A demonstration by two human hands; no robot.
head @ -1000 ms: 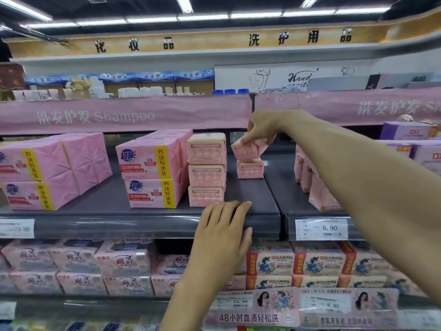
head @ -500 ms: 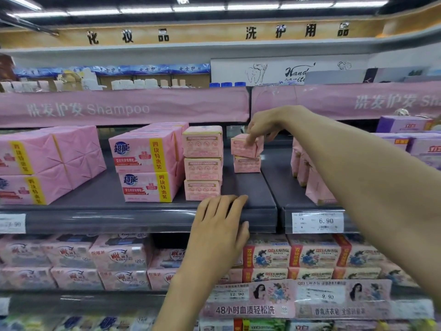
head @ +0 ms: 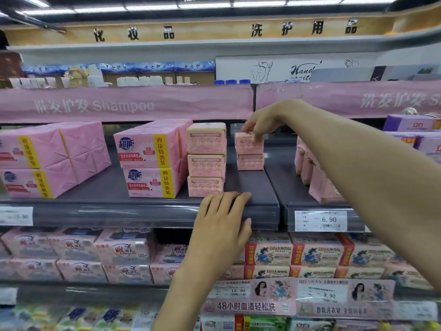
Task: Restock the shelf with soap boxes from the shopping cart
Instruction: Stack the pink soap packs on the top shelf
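Observation:
My right hand (head: pixel 260 124) reaches deep into the grey shelf (head: pixel 253 187) and pinches a small pink soap box (head: pixel 247 145) from above. That box lies level on top of another pink soap box (head: pixel 250 162), forming a stack of two. To the left stands a stack of three matching soap boxes (head: pixel 206 161). My left hand (head: pixel 222 225) rests flat on the shelf's front edge with straight fingers, holding nothing. The shopping cart is out of view.
Large pink four-packs (head: pixel 150 161) and more pink packs (head: pixel 47 158) fill the shelf's left part. Pink packs (head: pixel 317 180) sit on the adjoining right shelf behind a 6.90 price tag (head: pixel 321 220). A pink Shampoo banner (head: pixel 95 105) overhangs the shelf. Lower shelves hold several soap packs.
The tilted soap box in my right hand has come down and now lies level on the lower box. My left hand has stayed on the shelf edge.

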